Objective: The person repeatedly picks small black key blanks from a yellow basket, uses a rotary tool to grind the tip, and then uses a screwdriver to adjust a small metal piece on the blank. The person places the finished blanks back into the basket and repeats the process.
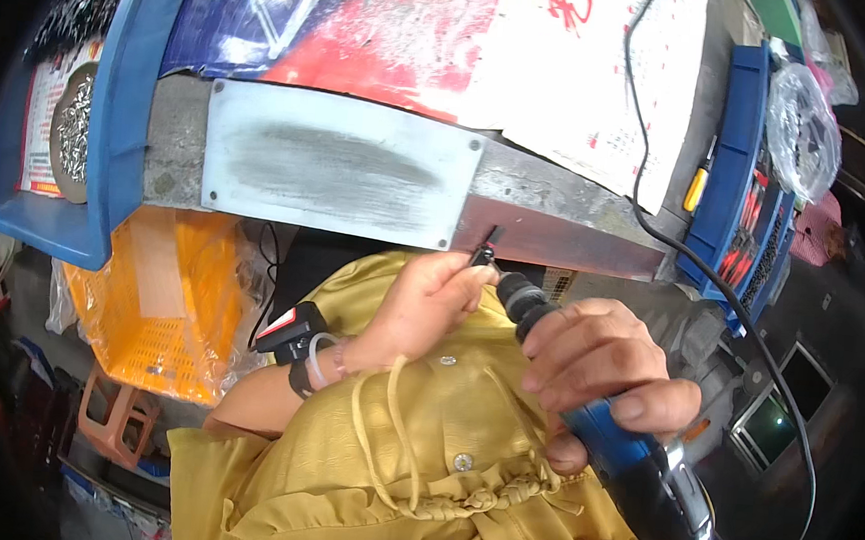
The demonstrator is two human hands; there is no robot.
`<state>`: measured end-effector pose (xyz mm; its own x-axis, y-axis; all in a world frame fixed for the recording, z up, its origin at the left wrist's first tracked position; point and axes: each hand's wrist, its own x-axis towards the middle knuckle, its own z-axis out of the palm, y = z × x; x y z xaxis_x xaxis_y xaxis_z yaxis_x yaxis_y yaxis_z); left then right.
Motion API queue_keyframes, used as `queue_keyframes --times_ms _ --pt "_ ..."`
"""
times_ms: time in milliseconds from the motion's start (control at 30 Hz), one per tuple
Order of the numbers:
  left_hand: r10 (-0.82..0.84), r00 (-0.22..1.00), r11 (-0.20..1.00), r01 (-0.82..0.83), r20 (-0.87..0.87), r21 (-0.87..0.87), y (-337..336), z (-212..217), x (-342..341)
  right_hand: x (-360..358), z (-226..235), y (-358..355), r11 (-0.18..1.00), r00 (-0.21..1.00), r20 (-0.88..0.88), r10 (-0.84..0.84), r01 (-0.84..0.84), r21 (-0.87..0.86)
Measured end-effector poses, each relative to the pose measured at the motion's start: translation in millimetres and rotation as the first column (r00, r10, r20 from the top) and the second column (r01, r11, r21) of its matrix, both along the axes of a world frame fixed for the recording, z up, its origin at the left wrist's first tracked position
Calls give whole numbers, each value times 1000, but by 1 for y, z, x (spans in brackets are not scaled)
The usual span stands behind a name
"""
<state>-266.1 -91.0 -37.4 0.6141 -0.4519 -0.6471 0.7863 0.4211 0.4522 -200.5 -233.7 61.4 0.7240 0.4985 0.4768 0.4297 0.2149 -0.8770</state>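
My right hand (601, 367) is wrapped round a blue and black corded electric screwdriver (616, 443). Its black nose points up and left, toward my other hand. My left hand (426, 295) pinches a small black part with a bit of red (487, 249) at the bench's front edge. The tool's tip is close to this part, but my fingers hide whether they touch. Just beyond lies a pale plate (350, 154), screwed at its corners and smudged dark in the middle.
On the left, a blue bin (126, 128) contains a dish of small metal pieces (76, 130) and black parts. Below stands an orange basket (159, 301) lined with plastic. Blue trays (732, 141) holding red-and-black parts and a yellow-handled screwdriver (697, 186) are right. The power cord (713, 275) curves across that side.
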Motion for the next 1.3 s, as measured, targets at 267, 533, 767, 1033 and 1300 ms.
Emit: queue_keyframes --times_ms 267,533,767,1033,1300 --pt "-25 1000 998 24 19 59 -1 2 -2 0 -8 13 987 994 -78 -81 91 131" --pt "-12 995 993 1 97 115 -3 2 -4 6 -9 12 986 989 -134 -66 86 144" --pt "19 994 992 -32 109 121 -7 4 -6 13 -9 3 999 998 -53 46 -46 10" --pt "7 999 997 -11 48 75 -5 3 -3 13 -2 -8 997 994 -78 73 -74 -14" --pt "24 1000 996 -23 -12 91 -6 11 0 -3 5 -24 1000 1000 -23 -6 5 -7"
